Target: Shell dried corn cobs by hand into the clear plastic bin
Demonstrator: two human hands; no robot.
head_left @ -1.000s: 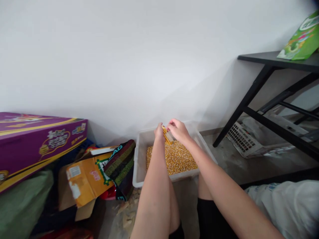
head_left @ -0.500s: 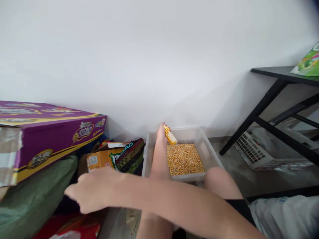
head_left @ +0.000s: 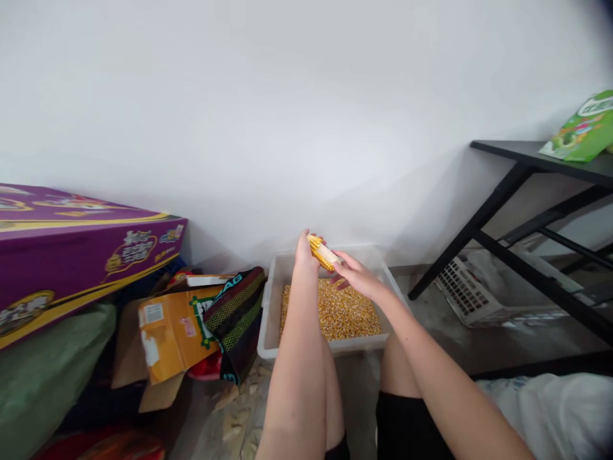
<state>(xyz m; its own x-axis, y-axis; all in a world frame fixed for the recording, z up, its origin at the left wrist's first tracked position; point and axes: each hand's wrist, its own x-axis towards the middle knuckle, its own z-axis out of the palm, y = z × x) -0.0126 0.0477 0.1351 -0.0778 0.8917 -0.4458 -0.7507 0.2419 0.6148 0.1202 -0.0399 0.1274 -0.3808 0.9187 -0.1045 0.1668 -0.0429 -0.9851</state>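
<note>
A partly stripped corn cob (head_left: 327, 255) is held above a clear plastic bin (head_left: 267, 319). Yellow kernels remain along its sides, with a pale bare strip on top. My left hand (head_left: 305, 250) is closed around the far left end. At the near right end, my right hand (head_left: 355, 275) grips the cob, thumb above and fingers beneath. Loose corn kernels (head_left: 352, 316) cover the bottom of the bin, partly hidden by my left forearm.
To the left are a purple carton (head_left: 90, 255), a green bag (head_left: 48, 377), an orange cardboard box (head_left: 172, 332) and a mesh bag (head_left: 237, 313). On the right, a black-framed table (head_left: 517, 150) stands over a white basket (head_left: 464, 294). A white wall rises behind the bin.
My right hand has swung from the far left over to the cob and taken hold of its near end. My left hand still holds the cob over the bin. The view has shifted slightly.
</note>
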